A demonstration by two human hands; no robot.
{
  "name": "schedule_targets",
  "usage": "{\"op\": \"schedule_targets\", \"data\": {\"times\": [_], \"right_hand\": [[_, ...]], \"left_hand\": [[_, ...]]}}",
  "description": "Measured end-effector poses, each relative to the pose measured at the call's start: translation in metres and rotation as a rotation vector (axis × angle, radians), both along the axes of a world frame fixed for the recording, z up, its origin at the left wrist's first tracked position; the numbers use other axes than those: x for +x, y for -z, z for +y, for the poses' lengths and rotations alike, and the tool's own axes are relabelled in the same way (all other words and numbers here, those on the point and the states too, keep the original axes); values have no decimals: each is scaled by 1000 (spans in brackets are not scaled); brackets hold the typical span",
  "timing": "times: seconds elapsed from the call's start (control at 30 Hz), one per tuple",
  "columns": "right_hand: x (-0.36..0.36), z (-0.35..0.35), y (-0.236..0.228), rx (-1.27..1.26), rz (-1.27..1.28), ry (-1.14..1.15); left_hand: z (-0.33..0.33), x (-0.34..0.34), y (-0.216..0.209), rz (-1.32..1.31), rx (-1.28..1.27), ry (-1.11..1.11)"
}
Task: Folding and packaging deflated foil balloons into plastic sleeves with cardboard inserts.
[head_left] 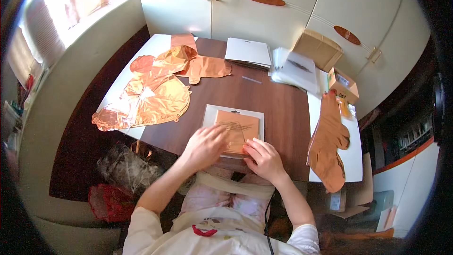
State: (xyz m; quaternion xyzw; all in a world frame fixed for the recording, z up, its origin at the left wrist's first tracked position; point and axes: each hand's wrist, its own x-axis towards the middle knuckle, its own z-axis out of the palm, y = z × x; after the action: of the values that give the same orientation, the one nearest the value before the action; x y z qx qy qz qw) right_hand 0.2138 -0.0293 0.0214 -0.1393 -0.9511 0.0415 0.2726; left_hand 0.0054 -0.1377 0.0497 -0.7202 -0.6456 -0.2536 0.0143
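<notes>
In front of me lies a folded copper-coloured foil balloon (243, 122) with dark print, on a white card (211, 115) with a hanging slot at its top. My left hand (206, 144) is over the lower left of the folded foil, fingers stretched out and slightly blurred; it grips nothing. At the lower right corner, my right hand (264, 158) touches the foil with its fingertips, thumb apart from the fingers. A thin dark line runs across the foil toward those fingertips; I cannot tell whether it is a crease or a straw.
Flat copper foil balloons (155, 97) cover the table's left side; another balloon (328, 144) overhangs the right edge. Toward the back are stacked white cards (247, 52), clear plastic sleeves (295, 71), a cardboard box (318, 49) and a thin pale strip (252, 80). Clear plastic bags (130, 167) lie below left.
</notes>
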Motion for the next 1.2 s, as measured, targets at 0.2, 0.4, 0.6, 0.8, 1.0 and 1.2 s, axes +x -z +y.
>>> {"op": "schedule_targets", "data": {"times": [0.2,0.4,0.6,0.8,1.0,1.2], "right_hand": [[11,4,12,-119,-17,36],[18,6,11,-127,-127,45],[24,12,14,-180,-181,18],[31,8,15,-58,-213,131],[25,9,0,4,-210,221],[31,64,-1,-35,-71,126]], "left_hand": [[46,-30,42,152,-130,128],[44,-30,43,260,-187,131],[46,-30,41,285,-231,138],[48,-14,46,266,-207,62],[59,0,51,246,-190,61],[58,1,47,247,-226,58]]}}
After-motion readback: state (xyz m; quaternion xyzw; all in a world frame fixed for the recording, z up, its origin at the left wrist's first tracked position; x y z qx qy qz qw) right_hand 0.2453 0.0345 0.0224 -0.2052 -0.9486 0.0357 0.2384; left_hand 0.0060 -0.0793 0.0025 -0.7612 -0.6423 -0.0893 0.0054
